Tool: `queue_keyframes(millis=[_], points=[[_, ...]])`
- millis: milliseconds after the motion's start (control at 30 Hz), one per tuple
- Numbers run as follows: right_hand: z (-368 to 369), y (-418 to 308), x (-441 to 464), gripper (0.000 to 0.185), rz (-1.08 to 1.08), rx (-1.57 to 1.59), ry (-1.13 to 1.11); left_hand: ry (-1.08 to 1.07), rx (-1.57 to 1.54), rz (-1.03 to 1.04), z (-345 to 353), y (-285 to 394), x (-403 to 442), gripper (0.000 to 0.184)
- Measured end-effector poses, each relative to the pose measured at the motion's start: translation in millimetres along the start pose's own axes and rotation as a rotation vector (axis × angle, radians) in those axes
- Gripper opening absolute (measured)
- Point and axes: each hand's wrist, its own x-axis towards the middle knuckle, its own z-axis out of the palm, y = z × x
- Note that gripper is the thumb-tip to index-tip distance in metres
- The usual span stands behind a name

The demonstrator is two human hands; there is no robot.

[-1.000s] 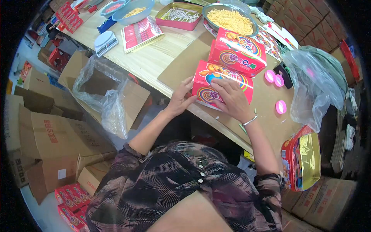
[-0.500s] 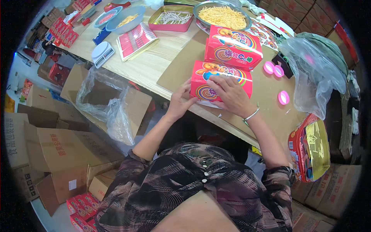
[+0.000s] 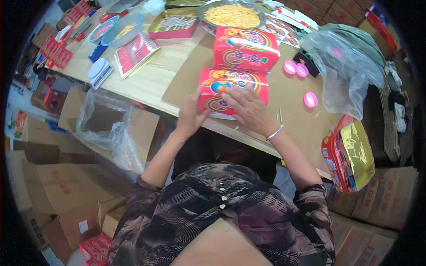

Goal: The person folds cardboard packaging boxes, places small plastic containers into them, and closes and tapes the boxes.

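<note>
In front of me on the table, a red cardboard candy box (image 3: 213,80) with a cartoon bear and colourful swirls lies close to the front edge. My left hand (image 3: 191,116) grips its left corner, fingers along the side and thumb reaching across the front. Flat over the box's front and upper edge rests my right hand (image 3: 250,110), fingers stretched out and a bracelet (image 3: 275,132) on the wrist. Directly behind it stands a matching red box (image 3: 248,48), touched by neither hand.
Pink rings (image 3: 310,99) and a plastic bag (image 3: 341,71) lie to the right. Behind are a bowl of yellow sticks (image 3: 233,17) and a pink tray (image 3: 173,32). A white scale (image 3: 100,73) sits left. An open carton (image 3: 146,128) stands below the table's left edge.
My view has turned slightly, so the table's contents appear further left. Both hands stay on the near box, with the right hand's fingers slightly lower on it.
</note>
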Motion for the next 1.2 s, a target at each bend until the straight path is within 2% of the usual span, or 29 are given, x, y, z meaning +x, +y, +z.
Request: queue_keyframes(millis=[100,167,200,333,367,500,700,833,867,1000,1033,1167,1200], points=[[-24.7,25.1,-31.8,0.07,0.188,0.039,-0.098,0.043,0.1,0.086,-8.6,14.7,18.0,0.089],[-21.4,45.6,-55.7,0.077,0.326,0.277,-0.06,0.072,0.185,0.138,-11.0,19.0,23.0,0.089],[-16.5,43.4,-62.1,0.077,0.335,0.277,-0.065,0.078,0.211,0.155,-10.5,19.1,23.4,0.089],[-1.4,23.0,-65.3,0.071,0.576,0.7,0.118,-0.051,0.03,0.136,-4.2,10.3,35.0,0.082],[6.6,18.1,-68.5,0.071,0.577,0.697,0.117,-0.05,0.027,0.136,-3.6,10.9,35.8,0.082],[44.5,-1.1,-89.2,0.064,0.844,1.17,0.331,-0.097,-0.019,0.048,-3.2,18.3,30.9,0.077],[38.2,3.5,-90.5,0.06,0.745,0.898,0.242,-0.149,-0.165,-0.004,-5.5,6.5,30.1,0.075],[22.6,27.8,-90.9,0.056,0.526,0.528,0.006,-0.157,-0.056,0.12,-7.0,-2.2,30.5,0.073],[14.6,25.8,-84.7,0.056,0.564,0.538,0.022,-0.196,-0.055,0.135,-7.6,-0.4,30.5,0.073],[-20.6,26.5,-55.1,0.046,0.596,0.257,-0.466,-0.165,-0.067,0.13,-11.2,14.3,34.3,0.068],[-19.4,26.3,-58.4,0.046,0.615,0.258,-0.454,-0.179,-0.066,0.147,-11.5,14.2,36.5,0.068],[-2.2,33.7,-75.6,0.033,0.566,0.503,-0.102,-0.132,-0.094,0.09,-5.1,4.3,31.6,0.065],[2.8,35.6,-77.1,0.033,0.554,0.5,-0.1,-0.12,-0.09,0.09,-4.1,1.5,31.7,0.065]])
